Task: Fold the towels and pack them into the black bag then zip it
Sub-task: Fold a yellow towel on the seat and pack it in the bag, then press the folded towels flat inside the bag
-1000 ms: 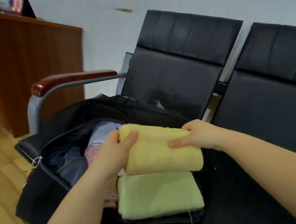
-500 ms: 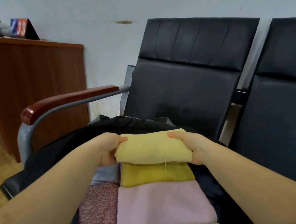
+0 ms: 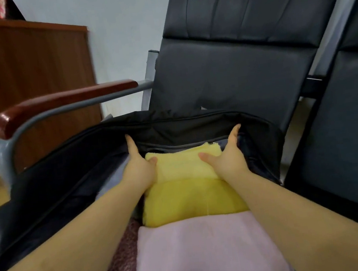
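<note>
Towel, pale yellow (image 3: 183,163), folded, lies at the far end of the open black bag (image 3: 194,122), which rests on the seat of a black chair (image 3: 222,69). Left hand (image 3: 138,169) and right hand (image 3: 227,160) flank it, fingers extended along its two sides and reaching toward the bag's far wall, thumbs laid on its upper face; neither hand is curled around the cloth, so both read as pressing and seating it rather than gripping. Just nearer the camera sits a deeper yellow towel (image 3: 191,200), touching the pale one, then a pink towel (image 3: 208,253) touching that; a speckled maroon cloth (image 3: 120,262) shows beside the pink one on the left. Risk, as judged: the row stands near the level of the zip line, and cloth left proud of the rim could catch in the zip teeth or stop the lid closing; withdrawing the hands carelessly could also drag the top fold open. Count in view: three folded towels in the row, one maroon cloth, one bag, two chair seats, one wood-capped armrest (image 3: 64,103), one wooden cabinet (image 3: 29,69), two hands
</note>
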### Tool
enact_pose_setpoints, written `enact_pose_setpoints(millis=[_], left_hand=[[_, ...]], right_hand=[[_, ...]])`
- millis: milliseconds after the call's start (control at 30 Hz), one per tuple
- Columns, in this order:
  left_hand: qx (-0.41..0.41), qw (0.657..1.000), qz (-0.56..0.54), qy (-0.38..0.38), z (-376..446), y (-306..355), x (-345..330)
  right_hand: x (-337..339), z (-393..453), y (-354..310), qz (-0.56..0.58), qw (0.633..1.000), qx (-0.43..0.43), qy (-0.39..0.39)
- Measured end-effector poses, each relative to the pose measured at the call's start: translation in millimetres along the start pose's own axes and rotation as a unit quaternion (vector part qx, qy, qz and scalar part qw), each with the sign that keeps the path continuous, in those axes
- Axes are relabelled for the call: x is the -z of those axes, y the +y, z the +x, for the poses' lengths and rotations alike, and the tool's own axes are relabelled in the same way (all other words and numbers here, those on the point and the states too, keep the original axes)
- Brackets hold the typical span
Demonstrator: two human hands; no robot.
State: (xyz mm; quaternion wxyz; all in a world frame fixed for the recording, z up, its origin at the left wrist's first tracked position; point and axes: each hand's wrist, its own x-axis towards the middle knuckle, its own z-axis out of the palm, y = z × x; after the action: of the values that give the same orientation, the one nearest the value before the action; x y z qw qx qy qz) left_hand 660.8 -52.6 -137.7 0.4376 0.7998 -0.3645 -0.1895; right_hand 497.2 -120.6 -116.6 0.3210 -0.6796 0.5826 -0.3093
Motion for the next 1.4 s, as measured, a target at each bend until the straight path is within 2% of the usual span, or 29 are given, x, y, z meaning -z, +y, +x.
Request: enact_pose_setpoints(millis=[100, 167, 233, 300, 367, 433, 467, 567, 667, 800, 1033, 1200, 1400], left_hand=[[-0.003, 0.999, 0.039, -0.014, 0, -8, -1], [-0.018, 0.986, 0.166, -0.007, -6, -3, 7], [-0.087, 0.940, 0.330, 0.020, -13, 2, 15], [-0.166, 0.903, 0.397, 0.011, -21, 4, 16], [-0.174, 0.910, 0.368, -0.085, -26, 2, 11], [-0.115, 0.924, 0.298, -0.210, -29, -3, 7], [-0.103, 0.921, 0.285, -0.245, -29, -6, 7], [-0.117, 0.894, 0.343, -0.263, -32, -11, 6], [-0.138, 0.869, 0.407, -0.245, -40, -6, 12], [-0.218, 0.846, 0.445, -0.196, -71, 11, 22], [-0.366, 0.820, 0.398, -0.186, -165, 68, -12], [-0.431, 0.796, 0.347, -0.245, -263, 105, -61], [-0.460, 0.748, 0.320, -0.356, -376, 154, -123]], right_hand=[[-8, -5, 5, -0.082, 0.996, 0.008, 0.021], [-7, -11, 7, -0.138, 0.988, 0.035, 0.060], [-3, -19, 9, -0.171, 0.977, 0.097, 0.084], [-2, -26, 13, -0.184, 0.968, 0.162, 0.057], [-4, -31, 16, -0.229, 0.956, 0.183, -0.001], [-7, -30, 19, -0.282, 0.942, 0.170, -0.068], [-7, -28, 19, -0.303, 0.934, 0.162, -0.103], [-5, -27, 17, -0.357, 0.902, 0.143, -0.198], [1, -36, 16, -0.383, 0.885, 0.133, -0.229], [28, -68, 21, -0.380, 0.884, 0.149, -0.227], [128, -157, 63, -0.367, 0.898, 0.159, -0.183], [217, -228, 125, -0.365, 0.915, 0.097, -0.145], [322, -303, 207, -0.347, 0.936, 0.005, -0.054]])
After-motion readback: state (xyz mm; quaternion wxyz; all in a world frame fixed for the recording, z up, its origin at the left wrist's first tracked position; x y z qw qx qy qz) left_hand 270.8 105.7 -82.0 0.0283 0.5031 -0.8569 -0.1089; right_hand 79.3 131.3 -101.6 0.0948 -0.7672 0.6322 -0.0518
